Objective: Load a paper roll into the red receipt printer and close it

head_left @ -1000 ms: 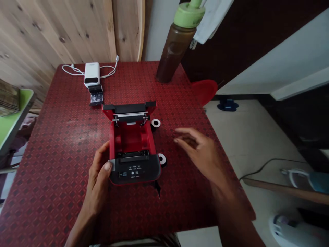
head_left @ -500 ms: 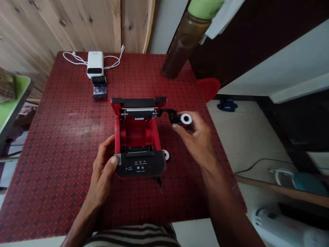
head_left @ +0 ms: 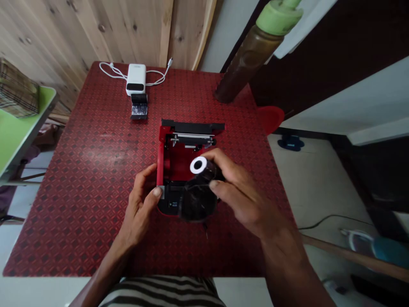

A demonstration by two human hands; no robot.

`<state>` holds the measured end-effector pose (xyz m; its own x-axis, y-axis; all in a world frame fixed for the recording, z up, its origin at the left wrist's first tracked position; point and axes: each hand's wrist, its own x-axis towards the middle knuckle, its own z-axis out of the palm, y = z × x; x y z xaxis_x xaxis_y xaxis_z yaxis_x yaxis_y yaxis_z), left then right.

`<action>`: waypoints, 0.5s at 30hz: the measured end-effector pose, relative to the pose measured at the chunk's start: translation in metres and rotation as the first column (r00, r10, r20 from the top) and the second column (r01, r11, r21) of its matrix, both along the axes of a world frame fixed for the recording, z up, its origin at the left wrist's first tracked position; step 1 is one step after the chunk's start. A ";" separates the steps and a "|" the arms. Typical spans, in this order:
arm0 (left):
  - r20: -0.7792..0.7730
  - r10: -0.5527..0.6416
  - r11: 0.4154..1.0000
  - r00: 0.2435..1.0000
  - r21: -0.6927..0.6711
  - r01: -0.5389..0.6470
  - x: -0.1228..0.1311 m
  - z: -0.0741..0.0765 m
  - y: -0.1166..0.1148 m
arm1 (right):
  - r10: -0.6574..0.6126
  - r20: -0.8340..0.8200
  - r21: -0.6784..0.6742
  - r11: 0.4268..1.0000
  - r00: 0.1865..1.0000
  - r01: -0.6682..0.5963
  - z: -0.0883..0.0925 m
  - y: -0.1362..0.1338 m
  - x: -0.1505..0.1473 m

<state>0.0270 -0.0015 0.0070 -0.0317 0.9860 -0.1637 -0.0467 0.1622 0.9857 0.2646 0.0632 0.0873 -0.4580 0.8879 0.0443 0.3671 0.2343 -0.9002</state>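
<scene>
Left hand point(head_left: 142, 204): on the red-and-black device point(head_left: 162, 160), thumb pressed on the left end of its dark front panel, fingers curled against its left wall. Grip pinches that corner.

Right hand point(head_left: 238, 187): grip pinches a black roll point(head_left: 211, 169) between thumb and fingers. White ring at the roll's end, dark core hole, end facing left. Loose dark film point(head_left: 198, 204) hangs from the roll, blurred, covering much of the front panel.

Device sits near the middle of the bench point(head_left: 92, 187), somewhat toward the right edge. Lid point(head_left: 193, 127) up at the side facing the far edge; red compartment open. Roll is over the compartment's near right part; whether it touches the device, cannot tell.

Near the far edge, toward the far-left corner: white device point(head_left: 136, 76), white cable point(head_left: 155, 80) out to either side. Black-and-silver strip point(head_left: 139, 110) lies against its near end.

Bottle point(head_left: 251, 53), green cap, brown body, stands by the far-right corner.

Beyond the right edge: something red and rounded point(head_left: 271, 119), and dark blue slippers point(head_left: 290, 143) on the floor point(head_left: 277, 166).
</scene>
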 end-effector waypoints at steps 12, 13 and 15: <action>0.020 0.000 1.000 1.000 -0.018 0.000 0.000 0.002 0.000 | -0.100 0.497 0.386 0.915 0.862 -0.116 -0.009 0.000 -0.033; 0.017 0.002 1.000 1.000 -0.016 -0.002 0.000 0.002 0.000 | -0.107 0.511 0.391 0.912 0.853 -0.120 -0.009 0.002 -0.036; 0.014 0.004 1.000 1.000 -0.020 -0.004 0.000 0.002 0.000 | -0.117 0.540 0.375 0.920 0.834 -0.114 -0.009 0.005 -0.041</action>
